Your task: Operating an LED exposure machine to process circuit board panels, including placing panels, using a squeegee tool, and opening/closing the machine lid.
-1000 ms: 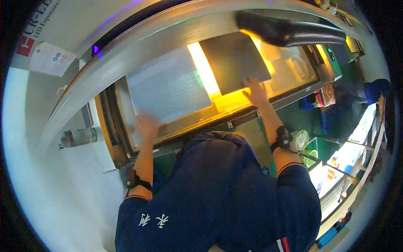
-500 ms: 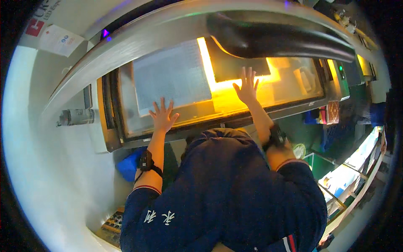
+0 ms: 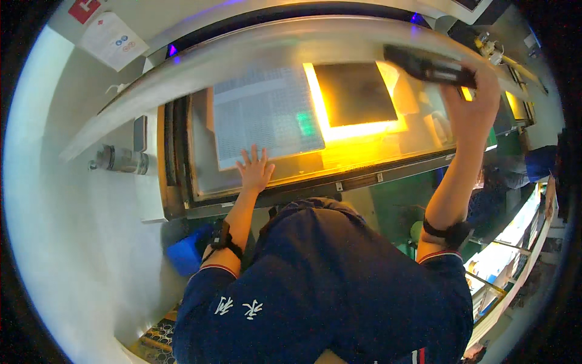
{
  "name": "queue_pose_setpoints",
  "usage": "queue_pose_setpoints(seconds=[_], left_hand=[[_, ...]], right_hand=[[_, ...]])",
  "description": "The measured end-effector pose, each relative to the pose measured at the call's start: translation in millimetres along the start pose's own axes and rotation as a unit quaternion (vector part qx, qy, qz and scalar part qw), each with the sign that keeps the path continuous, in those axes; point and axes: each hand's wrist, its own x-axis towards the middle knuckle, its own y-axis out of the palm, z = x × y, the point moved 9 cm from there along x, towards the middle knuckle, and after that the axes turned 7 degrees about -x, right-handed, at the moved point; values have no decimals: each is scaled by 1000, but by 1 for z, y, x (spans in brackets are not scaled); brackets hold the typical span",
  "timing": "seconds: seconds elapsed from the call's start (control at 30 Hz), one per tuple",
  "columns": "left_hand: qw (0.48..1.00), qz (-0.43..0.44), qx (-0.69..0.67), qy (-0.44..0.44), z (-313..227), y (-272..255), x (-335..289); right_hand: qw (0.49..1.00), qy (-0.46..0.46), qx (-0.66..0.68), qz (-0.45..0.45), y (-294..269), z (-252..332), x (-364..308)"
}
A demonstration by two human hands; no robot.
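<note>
Sheet (image 3: pixel 267 118) and panel (image 3: pixel 357 94) lie placed, lid (image 3: pixel 273 45) raised; left hand (image 3: pixel 257 176) spreads fingers at front bed edge (image 3: pixel 321 184), right hand (image 3: pixel 474 115) clamps handle (image 3: pixel 424 65).

The handle (image 3: pixel 424 67) is black. Toward the glass bed's (image 3: pixel 364 156) left edge, the larger sheet (image 3: pixel 260 115) is pale grey-blue with fine grid-like pattern; the smaller sheet (image 3: pixel 356 94) is blackish, with yellow light (image 3: pixel 341 132) around.
</note>
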Motion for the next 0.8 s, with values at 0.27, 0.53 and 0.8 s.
queue_pose_setpoints(seconds=[0.27,0.53,0.8], left_hand=[[678,505,-487,219,-201,-136,-110],[932,225,-235,158,-160,-23,34],[996,52,-29,-72,-64,17,66]], right_hand=[[920,54,-47,385,14,18,-175],[662,14,-105,742,132,35,-466],[557,-10,-37,830,150,32,-513]])
